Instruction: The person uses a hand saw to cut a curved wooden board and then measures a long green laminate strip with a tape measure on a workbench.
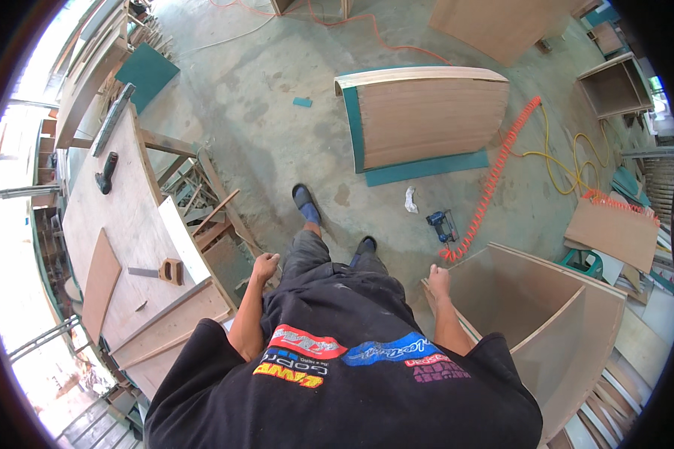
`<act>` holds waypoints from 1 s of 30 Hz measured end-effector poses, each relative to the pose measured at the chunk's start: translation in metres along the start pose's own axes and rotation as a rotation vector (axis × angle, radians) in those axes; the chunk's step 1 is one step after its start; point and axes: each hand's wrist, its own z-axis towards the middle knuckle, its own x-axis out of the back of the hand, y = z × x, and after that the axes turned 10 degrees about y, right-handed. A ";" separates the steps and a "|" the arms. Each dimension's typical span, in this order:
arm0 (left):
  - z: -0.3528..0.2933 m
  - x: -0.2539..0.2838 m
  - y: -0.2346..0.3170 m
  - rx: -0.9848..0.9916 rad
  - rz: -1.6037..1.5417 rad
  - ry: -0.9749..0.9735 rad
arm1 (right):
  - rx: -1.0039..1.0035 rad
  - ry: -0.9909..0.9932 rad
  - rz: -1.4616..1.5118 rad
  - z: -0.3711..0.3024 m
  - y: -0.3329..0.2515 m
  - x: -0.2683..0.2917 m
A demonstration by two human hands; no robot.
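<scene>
My left hand [266, 266] hangs beside the workbench [127, 224], its fingers curled and no object visible in it. On that bench lie a handsaw [157, 272] with a wooden handle, a dark cordless tool [106, 173] and a triangular wooden board [101, 284]. Closed in a loose fist, my right hand [439, 281] is just above the left edge of an open wooden cabinet box [539, 329], with nothing seen in it. Whether it touches that edge I cannot tell. Past this hand, a blue nail gun [442, 226] rests on the floor.
A red coiled air hose [494, 165] runs from near the nail gun across the floor. Ahead lies a wooden cabinet piece [430, 120] on teal sheet. A yellow hose [569, 165] and stacked boards [614, 232] are at the right. A crumpled white scrap [410, 200] lies nearby.
</scene>
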 end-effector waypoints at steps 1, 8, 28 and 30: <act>0.009 0.006 0.001 -0.004 -0.009 0.004 | -0.079 -0.006 0.070 0.011 -0.020 -0.001; 0.103 0.060 0.037 0.067 -0.083 -0.062 | -0.079 0.215 0.361 0.038 -0.153 -0.014; 0.393 0.190 0.236 -0.255 0.153 -0.056 | -0.563 -0.272 0.550 0.079 -0.400 -0.088; 0.442 0.219 0.246 -0.475 0.446 -0.074 | -0.606 -0.315 0.575 0.108 -0.418 -0.109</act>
